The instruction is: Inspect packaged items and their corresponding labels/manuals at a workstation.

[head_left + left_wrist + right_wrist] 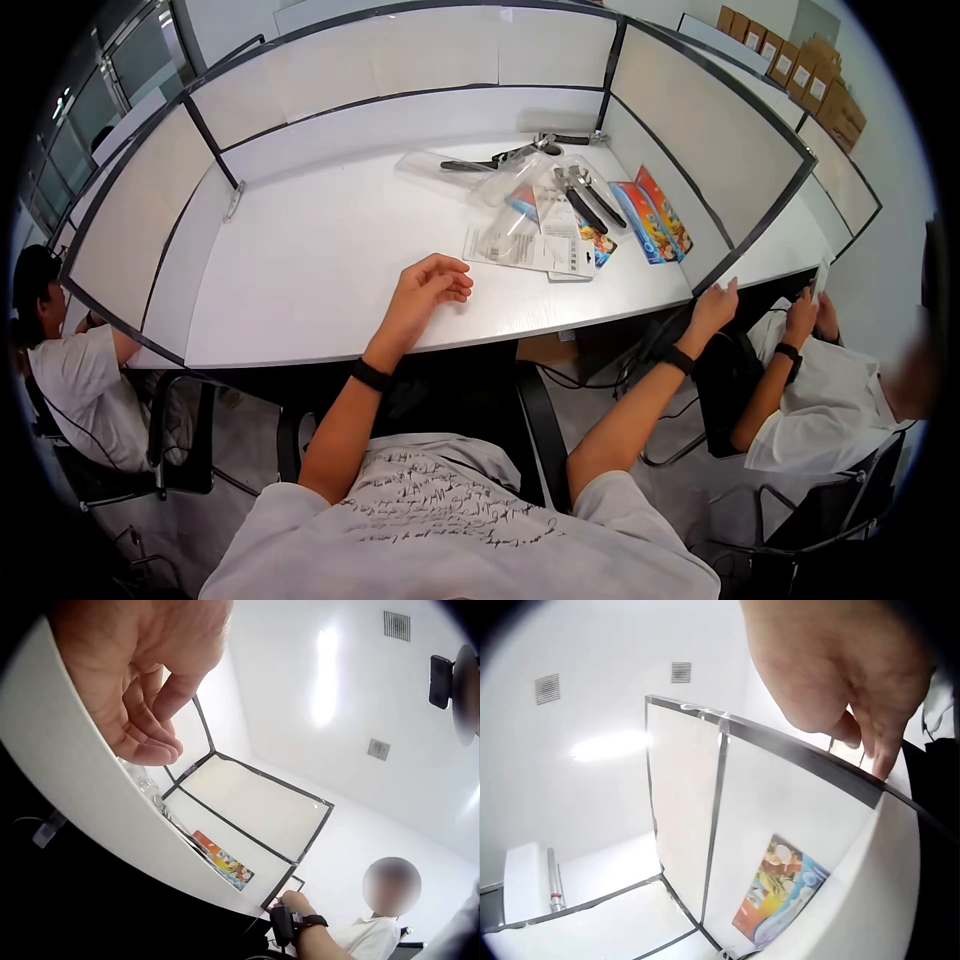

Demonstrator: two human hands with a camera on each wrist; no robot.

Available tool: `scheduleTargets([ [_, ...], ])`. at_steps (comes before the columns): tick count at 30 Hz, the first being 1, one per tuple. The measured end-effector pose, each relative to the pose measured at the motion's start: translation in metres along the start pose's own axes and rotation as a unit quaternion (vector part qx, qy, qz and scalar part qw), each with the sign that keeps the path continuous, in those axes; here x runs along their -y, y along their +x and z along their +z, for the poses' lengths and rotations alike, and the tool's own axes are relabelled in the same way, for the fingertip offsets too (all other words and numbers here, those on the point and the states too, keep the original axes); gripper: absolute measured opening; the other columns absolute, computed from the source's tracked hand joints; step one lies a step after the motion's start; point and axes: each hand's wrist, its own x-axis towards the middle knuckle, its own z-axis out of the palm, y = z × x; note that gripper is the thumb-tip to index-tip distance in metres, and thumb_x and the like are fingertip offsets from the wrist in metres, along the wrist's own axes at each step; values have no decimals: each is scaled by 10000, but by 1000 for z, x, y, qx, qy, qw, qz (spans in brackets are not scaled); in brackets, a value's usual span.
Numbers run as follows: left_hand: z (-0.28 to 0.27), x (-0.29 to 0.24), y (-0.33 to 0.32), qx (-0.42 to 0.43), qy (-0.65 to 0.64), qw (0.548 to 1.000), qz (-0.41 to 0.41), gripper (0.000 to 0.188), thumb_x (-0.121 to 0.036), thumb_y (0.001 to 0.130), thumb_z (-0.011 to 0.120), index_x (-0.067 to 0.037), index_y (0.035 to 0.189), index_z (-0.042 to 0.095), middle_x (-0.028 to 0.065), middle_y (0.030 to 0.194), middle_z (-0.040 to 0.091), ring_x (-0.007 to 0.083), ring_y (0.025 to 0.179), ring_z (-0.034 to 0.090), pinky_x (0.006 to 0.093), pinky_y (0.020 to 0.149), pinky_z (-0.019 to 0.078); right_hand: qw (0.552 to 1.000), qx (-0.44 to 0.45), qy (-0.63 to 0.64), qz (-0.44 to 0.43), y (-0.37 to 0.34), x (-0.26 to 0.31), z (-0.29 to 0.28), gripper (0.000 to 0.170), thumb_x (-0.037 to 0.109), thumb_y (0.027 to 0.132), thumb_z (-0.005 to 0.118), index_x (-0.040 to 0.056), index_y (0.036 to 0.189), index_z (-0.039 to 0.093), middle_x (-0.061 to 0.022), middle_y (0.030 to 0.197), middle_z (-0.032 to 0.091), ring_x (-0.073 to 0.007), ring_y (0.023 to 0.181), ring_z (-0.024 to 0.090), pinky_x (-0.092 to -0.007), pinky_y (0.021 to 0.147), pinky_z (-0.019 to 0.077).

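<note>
My left hand (pixel 425 295) hovers at the desk's front edge, its fingers loosely curled with nothing in them; the left wrist view shows the same bent fingers (pixel 150 739). At the front end of the right partition (pixel 700 150) is my right hand (pixel 712 312), fingertips right by its dark frame. In the right wrist view those fingers (pixel 885 746) point down along the frame, and no held thing shows. Pliers-like tools with black handles (pixel 590 205), clear plastic packaging (pixel 510 235), and printed cards (pixel 570 256) lie in a pile on the desk, right of my left hand.
Two colourful printed packs (pixel 655 225) lean at the right partition. A white desk (pixel 320 250) spans between low partitions. One person (pixel 75 370) sits at left, another (pixel 830 390) at right holding a flat white thing. Cables (pixel 600 380) hang under the desk; chairs stand close by.
</note>
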Motion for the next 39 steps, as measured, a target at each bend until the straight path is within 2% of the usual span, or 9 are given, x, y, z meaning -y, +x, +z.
scheduleTargets([
  [1, 1, 0, -1, 2, 1, 1000, 2, 224, -29, 1073, 514, 31, 1195, 691, 111, 1038, 737, 183, 968, 707, 333, 914, 587, 991, -100, -64, -61, 1, 14, -6, 385, -13, 998, 499, -56, 1325, 697, -257, 1162, 748, -346, 964, 765, -402, 922, 588],
  [3, 1, 2, -2, 2, -4, 1000, 5, 225, -26, 1070, 513, 31, 1194, 692, 110, 1032, 736, 182, 967, 706, 333, 914, 588, 992, -119, 2, -47, -7, 89, -39, 349, -29, 957, 538, -32, 1245, 734, -223, 1128, 751, -326, 967, 752, -393, 899, 589],
  [7, 1, 2, -2, 9, 11, 1000, 10, 225, -31, 1071, 520, 24, 1198, 697, 110, 1033, 739, 178, 959, 710, 331, 912, 592, 973, 116, 150, -135, -13, 127, -31, 261, 20, 948, 619, -35, 1166, 752, -192, 1178, 744, -340, 1079, 728, -413, 966, 575],
  [10, -1, 4, -5, 15, 12, 1000, 19, 222, -33, 1074, 521, 22, 1195, 699, 113, 1038, 741, 176, 951, 712, 327, 908, 593, 966, 123, 65, -216, -21, 111, 1, 321, 31, 946, 630, -41, 1247, 717, -228, 1218, 716, -394, 1149, 693, -457, 1022, 549],
  [15, -1, 3, -6, 17, 10, 999, 27, 228, -26, 1077, 508, 38, 1190, 695, 124, 1036, 750, 180, 936, 723, 323, 886, 607, 956, 263, -14, -126, -24, 87, 27, 416, 34, 922, 643, -82, 1321, 648, -298, 1241, 692, -476, 1209, 652, -512, 1057, 517],
  [25, -2, 7, -5, 26, 16, 999, 24, 220, -44, 1076, 528, 36, 1200, 692, 120, 1043, 745, 172, 939, 707, 320, 902, 588, 975, 197, -33, -100, -42, 116, 4, 396, 139, 959, 621, -51, 1302, 682, -304, 1180, 739, -492, 1105, 709, -549, 934, 571],
  [27, -1, 7, -6, 26, 16, 999, 30, 219, -42, 1077, 527, 36, 1198, 693, 119, 1043, 745, 171, 936, 705, 320, 901, 586, 969, 221, -102, -41, -43, 136, -8, 429, 182, 945, 678, -11, 1327, 691, -310, 1164, 752, -477, 1090, 729, -531, 952, 573],
  [32, -2, 7, -6, 27, 17, 999, 32, 219, -38, 1079, 525, 35, 1194, 696, 118, 1040, 744, 169, 932, 705, 317, 889, 585, 965, 220, -141, 34, -41, 150, -13, 377, 265, 990, 579, 9, 1237, 702, -249, 1203, 756, -484, 1137, 703, -588, 941, 560],
  [39, 0, 5, -7, 24, 26, 999, 36, 222, -37, 1073, 525, 36, 1192, 698, 117, 1025, 744, 167, 913, 698, 318, 879, 585, 968, 215, -132, -14, -38, 126, -3, 324, 255, 971, 631, 12, 1176, 695, -266, 1163, 749, -471, 1120, 709, -565, 941, 562],
])
